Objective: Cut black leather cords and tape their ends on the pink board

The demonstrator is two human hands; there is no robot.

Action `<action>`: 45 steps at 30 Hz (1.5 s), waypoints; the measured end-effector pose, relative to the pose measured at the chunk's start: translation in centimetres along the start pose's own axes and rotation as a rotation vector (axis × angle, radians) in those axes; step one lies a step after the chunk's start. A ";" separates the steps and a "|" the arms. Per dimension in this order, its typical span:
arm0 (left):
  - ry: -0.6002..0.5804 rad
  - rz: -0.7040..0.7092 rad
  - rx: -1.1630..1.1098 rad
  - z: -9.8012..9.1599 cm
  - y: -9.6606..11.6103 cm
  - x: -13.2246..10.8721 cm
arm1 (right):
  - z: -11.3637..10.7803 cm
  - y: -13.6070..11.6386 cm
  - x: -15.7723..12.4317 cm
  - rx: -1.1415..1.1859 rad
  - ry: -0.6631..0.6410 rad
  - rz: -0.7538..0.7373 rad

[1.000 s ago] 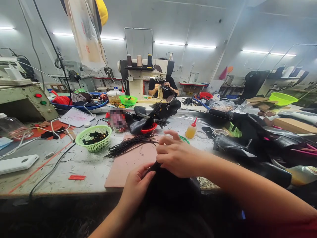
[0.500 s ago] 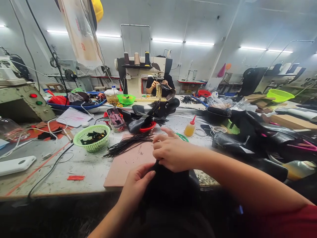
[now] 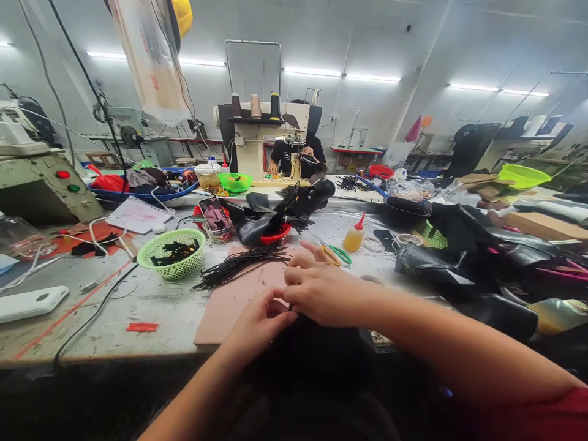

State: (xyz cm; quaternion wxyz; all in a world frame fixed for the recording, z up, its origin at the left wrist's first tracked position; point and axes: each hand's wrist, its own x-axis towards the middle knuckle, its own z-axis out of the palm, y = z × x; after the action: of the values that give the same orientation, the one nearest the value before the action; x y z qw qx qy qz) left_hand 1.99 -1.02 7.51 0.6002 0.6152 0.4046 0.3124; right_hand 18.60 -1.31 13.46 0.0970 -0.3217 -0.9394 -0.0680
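Observation:
My left hand [image 3: 257, 327] and my right hand [image 3: 321, 291] meet at the near edge of the table, over a black piece of material [image 3: 321, 349] that lies in my lap and against the table edge. Both hands have their fingers closed in a pinch on its top edge. They work just in front of a pink cutting mat [image 3: 239, 300]. A bundle of thin black strips [image 3: 241, 266] lies on the mat's far side. Green-handled scissors [image 3: 337, 252] rest beyond my right hand.
A green basket [image 3: 172, 252] of black bits stands left of the mat, with a phone [image 3: 214, 215], a red bowl [image 3: 276, 235] and a glue bottle [image 3: 354, 237] behind. Black shoe uppers [image 3: 459, 257] pile up at the right. A white device [image 3: 30, 301] lies far left. Another person sits at a sewing machine [image 3: 261, 138].
My left hand has risen onto the table edge and closed against my right hand. The right hand has shifted slightly toward me. The view has tilted a little.

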 end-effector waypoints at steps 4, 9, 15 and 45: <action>0.013 -0.018 0.006 0.3 -0.1 0.2 | -0.6 0.8 -0.3 0.070 -0.028 0.010; -0.023 -0.036 -0.047 0.5 -0.4 0.0 | -0.8 1.6 -0.2 0.128 -0.008 0.076; -0.033 -0.006 0.033 0.4 -0.1 -0.2 | -0.4 1.6 0.2 0.081 0.008 0.056; -0.015 0.138 0.016 0.7 -0.4 0.5 | 3.9 4.0 -0.9 0.861 0.062 0.458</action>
State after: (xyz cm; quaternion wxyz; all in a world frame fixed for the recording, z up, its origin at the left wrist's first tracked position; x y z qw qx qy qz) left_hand 2.80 -0.94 6.97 0.5754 0.6487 0.3591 0.3451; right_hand 21.20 2.02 9.74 0.2618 -0.4486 -0.7839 0.3401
